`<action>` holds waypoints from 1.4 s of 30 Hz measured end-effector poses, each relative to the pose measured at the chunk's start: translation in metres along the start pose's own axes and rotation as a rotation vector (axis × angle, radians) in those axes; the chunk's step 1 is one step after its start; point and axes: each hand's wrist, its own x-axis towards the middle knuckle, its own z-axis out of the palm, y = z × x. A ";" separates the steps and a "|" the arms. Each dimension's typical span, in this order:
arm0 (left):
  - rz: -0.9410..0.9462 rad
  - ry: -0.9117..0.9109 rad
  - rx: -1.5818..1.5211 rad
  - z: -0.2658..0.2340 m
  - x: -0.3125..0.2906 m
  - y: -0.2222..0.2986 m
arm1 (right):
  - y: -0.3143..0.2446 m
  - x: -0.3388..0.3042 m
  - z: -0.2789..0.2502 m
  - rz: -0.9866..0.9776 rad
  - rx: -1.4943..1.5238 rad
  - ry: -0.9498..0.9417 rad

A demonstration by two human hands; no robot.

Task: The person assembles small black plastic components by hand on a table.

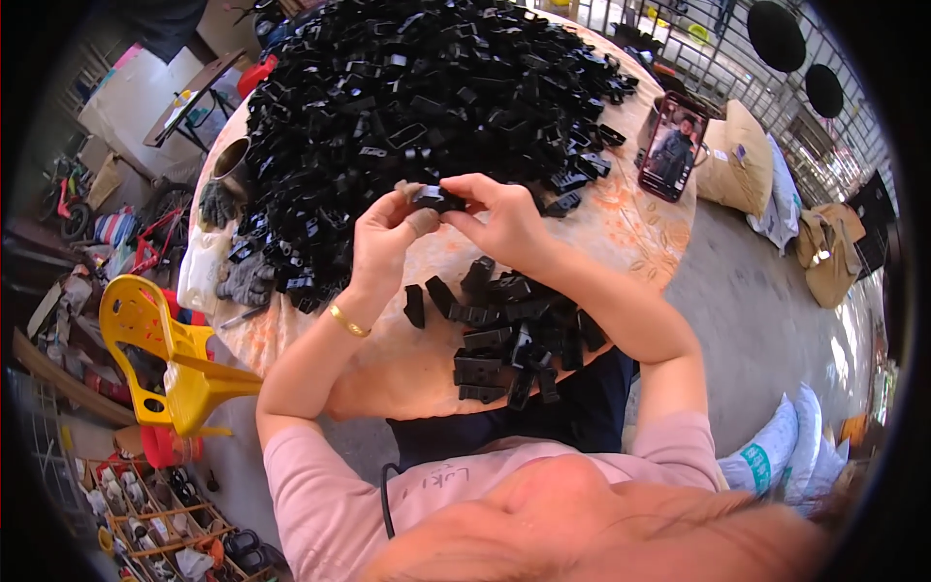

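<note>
Between my two hands is a small black plastic part [438,199], held over the table just short of a big heap. My left hand [390,231] pinches its left side, with light coverings on the thumb and a fingertip. From the right, the thumb and forefinger of my right hand [499,221] grip the same part. Beyond my hands, a large heap of black plastic parts [407,107] covers much of the round table [621,238]. A smaller pile of similar black parts [514,339] lies near the table's front edge, below my right forearm.
A phone [672,145] stands at the table's right edge. Grey gloves [247,279], a white container [201,267] and a metal cup [231,160] sit along the left edge. A yellow chair [165,339] is at left; sacks [737,160] rest on the floor at right.
</note>
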 end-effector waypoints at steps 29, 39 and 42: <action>0.694 -0.909 0.796 0.036 -0.048 0.028 | 0.038 0.012 -0.052 -0.187 -0.826 -0.355; 0.439 0.041 1.887 -0.037 0.013 0.001 | 0.025 0.012 -0.026 -0.142 -0.303 -0.117; 0.444 0.001 1.964 -0.041 0.013 0.002 | 0.018 0.014 -0.026 0.167 0.111 -0.153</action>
